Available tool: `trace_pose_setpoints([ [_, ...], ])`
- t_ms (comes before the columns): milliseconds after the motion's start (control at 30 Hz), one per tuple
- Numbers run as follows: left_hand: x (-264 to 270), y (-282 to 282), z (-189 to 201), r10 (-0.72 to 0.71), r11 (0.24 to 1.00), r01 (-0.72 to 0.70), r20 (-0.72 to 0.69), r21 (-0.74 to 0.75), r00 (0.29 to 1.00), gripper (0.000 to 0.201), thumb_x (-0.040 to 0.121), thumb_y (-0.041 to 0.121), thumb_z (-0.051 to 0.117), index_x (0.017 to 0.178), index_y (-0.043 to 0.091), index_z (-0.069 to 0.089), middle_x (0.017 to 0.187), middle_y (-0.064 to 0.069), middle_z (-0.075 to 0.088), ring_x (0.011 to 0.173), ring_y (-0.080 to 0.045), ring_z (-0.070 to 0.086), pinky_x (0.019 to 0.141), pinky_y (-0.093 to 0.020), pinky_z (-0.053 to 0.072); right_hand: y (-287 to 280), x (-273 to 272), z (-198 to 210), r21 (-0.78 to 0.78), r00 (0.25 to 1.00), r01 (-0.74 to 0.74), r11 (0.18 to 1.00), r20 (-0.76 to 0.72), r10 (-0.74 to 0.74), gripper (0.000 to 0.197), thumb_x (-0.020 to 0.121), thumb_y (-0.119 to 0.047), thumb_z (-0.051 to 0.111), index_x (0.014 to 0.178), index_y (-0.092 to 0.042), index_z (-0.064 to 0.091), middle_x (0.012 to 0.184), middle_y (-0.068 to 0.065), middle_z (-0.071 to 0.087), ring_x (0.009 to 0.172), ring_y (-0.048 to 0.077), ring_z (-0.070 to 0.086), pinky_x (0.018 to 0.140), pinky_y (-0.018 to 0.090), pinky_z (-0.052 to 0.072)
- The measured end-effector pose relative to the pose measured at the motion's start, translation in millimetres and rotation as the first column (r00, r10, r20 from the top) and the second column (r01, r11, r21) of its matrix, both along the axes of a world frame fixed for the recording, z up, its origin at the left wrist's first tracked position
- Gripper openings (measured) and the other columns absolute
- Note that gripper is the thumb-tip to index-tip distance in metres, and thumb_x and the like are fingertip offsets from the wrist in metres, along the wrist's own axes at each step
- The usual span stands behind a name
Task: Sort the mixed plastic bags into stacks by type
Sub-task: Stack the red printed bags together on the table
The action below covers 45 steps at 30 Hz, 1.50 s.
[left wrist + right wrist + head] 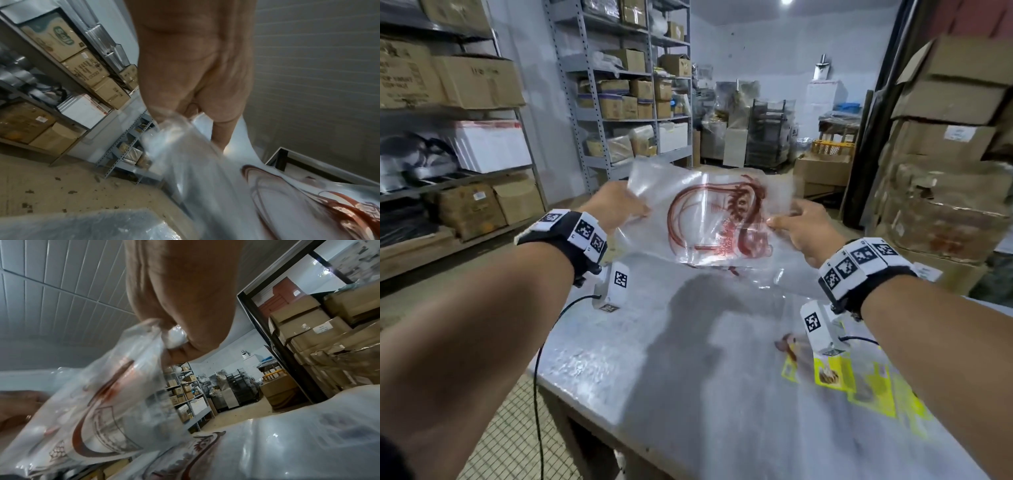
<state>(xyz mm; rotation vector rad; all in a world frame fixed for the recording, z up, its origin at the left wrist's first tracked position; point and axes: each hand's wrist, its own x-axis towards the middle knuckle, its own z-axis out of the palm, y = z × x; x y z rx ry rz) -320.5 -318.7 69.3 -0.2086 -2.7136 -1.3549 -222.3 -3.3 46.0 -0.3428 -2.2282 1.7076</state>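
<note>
- Head view: you hold one clear bag [709, 216] with a red print up in the air above the far end of the desk [619, 370]. Your left hand [616, 205] pinches the bag's left edge and your right hand [801, 229] pinches its right edge, so it hangs spread between them. Below the bag, more clear bags [767, 277] lie on the desk, at least one showing a bit of red print. Nearer you than the bag, to its right, yellow-printed bags [859, 377] lie overlapping and askew. I judge the sorting to be early or midway: the yellow ones do not yet form a squared stack, the held bag has still to be set down, and the left half of the desk carries no stack that I can see.
- Left wrist view: your left hand [195, 73] has its fingers [222, 134] closed on a bunched edge of the bag [205, 170]; the red print shows lower right of the grip. A corner of the desk's plastic-covered top sits at the bottom left.
- Right wrist view: your right hand [180, 296] grips a crumpled corner of the bag [107, 394] between thumb and fingers [180, 353]. Below the bag lies another red-printed bag [226, 451], likely its own kind and a fair place for it.
</note>
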Motion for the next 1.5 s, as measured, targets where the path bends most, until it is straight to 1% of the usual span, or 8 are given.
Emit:
trace_pose_setpoints([
  [133, -51, 31, -10, -0.048, 0.997, 0.048, 0.004, -0.059, 0.999, 0.017, 0.08, 0.006, 0.081, 0.088, 0.015, 0.07, 0.089, -0.006, 0.073, 0.087, -0.025, 0.07, 0.093, -0.041, 0.057, 23, -41, -18, 0.042, 0.998, 0.03, 0.999, 0.048, -0.032, 0.039, 0.08, -0.001, 0.082, 0.11, -0.017, 0.062, 0.107, 0.008, 0.069, 0.095, 0.025, 0.071, 0.087, 0.047, 0.061],
  [400, -142, 74, -68, -0.063, 0.952, 0.053, -0.025, -0.302, 0.998, 0.096, 0.051, 0.036, 0.085, 0.141, 0.022, 0.055, 0.124, -0.003, 0.069, 0.108, -0.028, 0.066, 0.097, -0.044, 0.056, 48, -100, -65, 0.208, 0.978, 0.077, 0.975, 0.175, -0.114, 0.046, 0.079, -0.006, 0.082, 0.116, -0.019, 0.058, 0.104, 0.006, 0.068, 0.091, 0.024, 0.069, 0.083, 0.047, 0.061],
  [633, -159, 95, -83, -0.093, 0.866, 0.078, -0.006, -0.494, 0.996, 0.072, 0.078, 0.015, 0.083, 0.141, 0.009, 0.05, 0.108, -0.006, 0.06, 0.084, -0.024, 0.058, 0.066, -0.03, 0.052, 53, -124, -81, 0.3, 0.95, 0.065, 0.952, 0.275, -0.151, 0.054, 0.079, -0.006, 0.082, 0.125, -0.015, 0.055, 0.112, 0.013, 0.066, 0.099, 0.032, 0.069, 0.08, 0.046, 0.062],
  [867, -178, 90, -100, -0.138, 0.796, 0.157, 0.078, -0.584, 0.987, 0.083, 0.082, 0.023, 0.083, 0.152, 0.019, 0.038, 0.139, -0.011, 0.056, 0.113, -0.029, 0.06, 0.091, -0.035, 0.049, 47, -127, -79, 0.467, 0.914, -0.077, 0.881, 0.385, -0.124, 0.025, 0.075, -0.008, 0.086, 0.09, -0.001, 0.069, 0.085, 0.017, 0.074, 0.08, 0.032, 0.073, 0.071, 0.045, 0.063],
  [1033, -173, 76, -102, -0.196, 0.776, 0.217, 0.101, -0.592, 0.975, 0.088, 0.089, 0.034, 0.077, 0.159, 0.021, 0.025, 0.153, -0.012, 0.047, 0.127, -0.032, 0.056, 0.105, -0.042, 0.047, 47, -117, -71, 0.652, 0.904, -0.15, 0.743, 0.394, -0.163, 0.03, 0.084, -0.022, 0.081, 0.079, -0.012, 0.053, 0.079, 0.009, 0.068, 0.071, 0.025, 0.07, 0.059, 0.034, 0.055],
  [1167, -153, 64, -89, -0.335, 0.721, 0.292, 0.052, -0.629, 0.941, 0.056, 0.09, 0.043, 0.074, 0.14, 0.026, 0.056, 0.141, -0.003, 0.058, 0.12, -0.023, 0.059, 0.102, -0.037, 0.047, 43, -107, -63, 0.852, 0.925, -0.214, 0.477, 0.334, -0.18, 0.04, 0.09, -0.047, 0.069, 0.099, -0.01, 0.054, 0.085, 0.002, 0.06, 0.073, 0.019, 0.059, 0.052, 0.028, 0.037],
  [1367, -110, 58, -89, -0.476, 0.514, 0.466, 0.212, -0.72, 0.853, 0.067, 0.075, 0.061, 0.082, 0.136, 0.045, 0.059, 0.124, 0.022, 0.056, 0.114, -0.006, 0.053, 0.097, -0.034, 0.043, 7, -83, -64, 0.876, 0.925, -0.356, 0.325, 0.379, -0.009, 0.058, 0.082, -0.076, 0.061, 0.101, -0.022, 0.068, 0.099, -0.003, 0.069, 0.093, 0.02, 0.063, 0.074, 0.034, 0.052],
  [1500, -110, 52, -101, -0.509, 0.441, 0.502, 0.253, -0.744, 0.823, 0.069, 0.069, 0.073, 0.078, 0.131, 0.048, 0.062, 0.13, 0.022, 0.064, 0.119, -0.01, 0.06, 0.105, -0.038, 0.046, -7, -73, -79, 0.792, 0.845, -0.526, 0.311, 0.529, 0.082, 0.087, 0.076, -0.083, 0.062, 0.146, -0.031, 0.052, 0.148, -0.005, 0.053, 0.137, 0.025, 0.049, 0.107, 0.04, 0.043],
])
